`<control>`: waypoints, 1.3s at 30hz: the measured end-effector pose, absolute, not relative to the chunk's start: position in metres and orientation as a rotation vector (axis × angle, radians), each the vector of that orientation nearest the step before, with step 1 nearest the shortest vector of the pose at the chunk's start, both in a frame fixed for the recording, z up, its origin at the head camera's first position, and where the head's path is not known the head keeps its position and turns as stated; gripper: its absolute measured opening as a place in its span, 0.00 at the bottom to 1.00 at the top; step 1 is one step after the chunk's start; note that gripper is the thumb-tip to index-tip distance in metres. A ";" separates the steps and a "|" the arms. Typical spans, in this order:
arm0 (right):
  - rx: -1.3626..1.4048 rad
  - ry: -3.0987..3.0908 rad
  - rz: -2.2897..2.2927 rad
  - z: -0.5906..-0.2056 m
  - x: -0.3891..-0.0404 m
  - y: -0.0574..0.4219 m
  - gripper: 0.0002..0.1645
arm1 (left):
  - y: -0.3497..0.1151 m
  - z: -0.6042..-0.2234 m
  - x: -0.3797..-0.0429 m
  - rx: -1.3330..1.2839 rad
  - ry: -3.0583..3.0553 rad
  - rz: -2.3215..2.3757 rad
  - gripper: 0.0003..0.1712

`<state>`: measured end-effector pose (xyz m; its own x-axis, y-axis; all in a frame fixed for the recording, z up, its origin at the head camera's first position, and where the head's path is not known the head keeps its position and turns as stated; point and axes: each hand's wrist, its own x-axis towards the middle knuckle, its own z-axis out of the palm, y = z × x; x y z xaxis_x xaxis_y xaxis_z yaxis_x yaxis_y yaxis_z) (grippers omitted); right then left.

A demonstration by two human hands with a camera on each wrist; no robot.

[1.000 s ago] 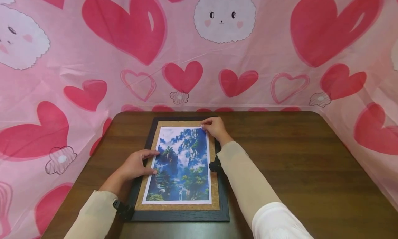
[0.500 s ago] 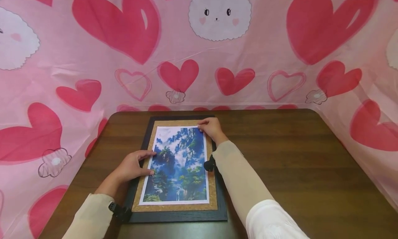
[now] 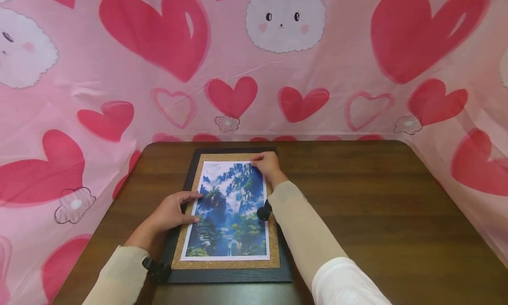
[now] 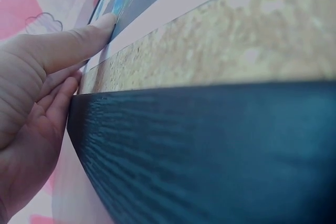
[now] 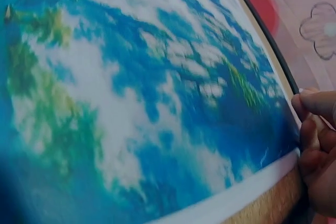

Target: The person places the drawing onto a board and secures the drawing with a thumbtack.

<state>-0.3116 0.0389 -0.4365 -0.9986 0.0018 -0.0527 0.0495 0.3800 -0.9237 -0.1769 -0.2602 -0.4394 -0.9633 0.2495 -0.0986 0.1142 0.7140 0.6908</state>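
A landscape print (image 3: 230, 212) with a white border lies on a cork board (image 3: 226, 264) in a black frame (image 3: 230, 276). My left hand (image 3: 172, 212) rests at the print's left edge, its thumb and index finger spread over the border. The left wrist view shows that thumb (image 4: 79, 43) lying on the paper, with other fingers beside the frame's outer side. At the top right corner, my right hand (image 3: 267, 164) pinches the print with curled fingers. In the right wrist view those fingertips (image 5: 299, 104) meet at the corner; a small pale spot there is partly hidden.
The frame lies on the left half of a dark brown wooden table (image 3: 369, 216). Around the table hangs a pink cloth (image 3: 341, 66) with red hearts. A black wrist camera (image 3: 263, 211) overlaps the print's right edge.
My right hand has shifted slightly left along the top of the print, its wrist camera now overlapping the picture. The left hand stays in place. The head view sways a little.
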 end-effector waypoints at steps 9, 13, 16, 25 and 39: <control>0.010 2.469 -1.801 -0.433 -0.310 0.028 0.09 | -0.259 -0.438 -0.177 0.320 2.748 1.063 0.37; -0.009 2.345 -1.901 -0.435 -0.310 0.024 0.09 | -0.258 -0.439 -0.177 0.310 2.742 1.070 0.36; 0.000 2.297 -1.951 -0.437 -0.311 0.021 0.09 | -0.257 -0.438 -0.177 0.304 2.734 1.082 0.36; 0.141 2.421 -1.834 -0.443 -0.310 0.006 0.06 | -0.261 -0.441 -0.175 0.312 2.746 1.080 0.36; 0.137 2.645 -1.532 -0.432 -0.306 0.002 0.05 | -0.258 -0.440 -0.175 0.271 2.724 1.101 0.36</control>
<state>-0.3057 0.0025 -0.4316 -0.9926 0.0366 -0.1155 0.1184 0.4954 -0.8606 -0.1749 -0.2580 -0.4400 -0.9650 0.2389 -0.1079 0.0969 0.7074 0.7001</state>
